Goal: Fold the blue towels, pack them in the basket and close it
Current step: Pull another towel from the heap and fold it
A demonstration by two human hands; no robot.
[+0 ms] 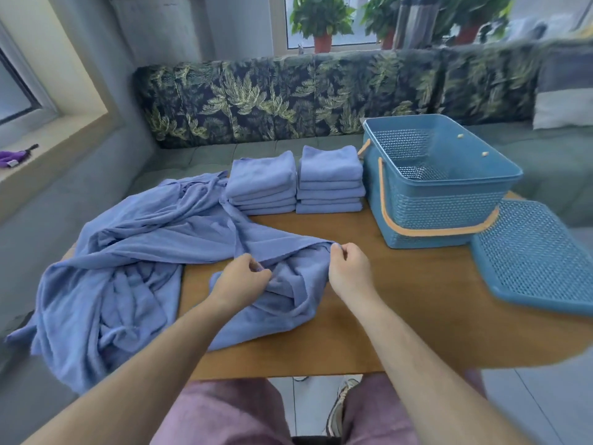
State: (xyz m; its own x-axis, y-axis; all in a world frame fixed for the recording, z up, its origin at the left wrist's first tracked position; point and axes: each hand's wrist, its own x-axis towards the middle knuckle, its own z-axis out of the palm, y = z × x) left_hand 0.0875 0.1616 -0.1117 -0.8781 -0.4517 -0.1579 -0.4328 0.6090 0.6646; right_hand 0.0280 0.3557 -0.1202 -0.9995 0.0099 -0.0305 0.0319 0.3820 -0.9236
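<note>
The left hand (244, 274) has its fingers (256, 268) curled together, pinching a bunched fold of a soft blue terry towel (272, 303) that lies crumpled on the wooden surface (417, 309) directly in front of the person. The right hand (348, 268) pinches the same towel just beside it, its fingers (337, 248) closed on an upper edge or corner of the cloth and holding that part slightly raised. The two hands are near each other, with a ridge of cloth between them.

To the left, a loose heap of unfolded blue towels (112, 277) spreads over the surface's left end and hangs past its edge; how many towels are in it is hard to tell, since the folds run together. Behind the hands, at the far edge, stand two neat stacks of folded blue towels (295, 181), side by side and touching or almost so.

Just to the right of the stacks sits an open blue plastic woven-pattern basket (449, 203) with an orange handle (439, 231) lying down against its front wall. Its inside looks bare. The flat blue perforated plastic lid (539, 261) rests at the surface's right end, just beside the basket and tilted over the edge.

A leaf-patterned sofa backrest (288, 97) runs behind the surface.
</note>
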